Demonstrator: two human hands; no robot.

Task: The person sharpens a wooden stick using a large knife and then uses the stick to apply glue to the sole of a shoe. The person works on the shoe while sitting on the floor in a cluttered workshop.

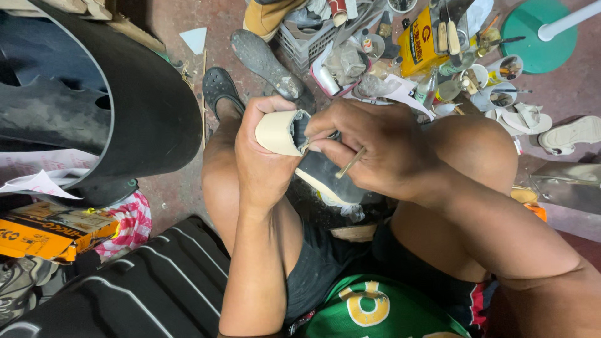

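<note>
Around you spreads a reddish concrete floor (169, 188), with a big black curved panel (150, 106) at your left and a cluttered heap of glue pots and tools (438, 56) ahead. Between your knees you hold a shoe (313, 169), its long axis running from upper left to lower right, beige heel end up and left. Your left hand (263, 156) has its fingers clamped round that beige heel. Your right hand (369, 150) grips the shoe's upper, fingers closed, pinching a thin stick (350, 163).
</note>
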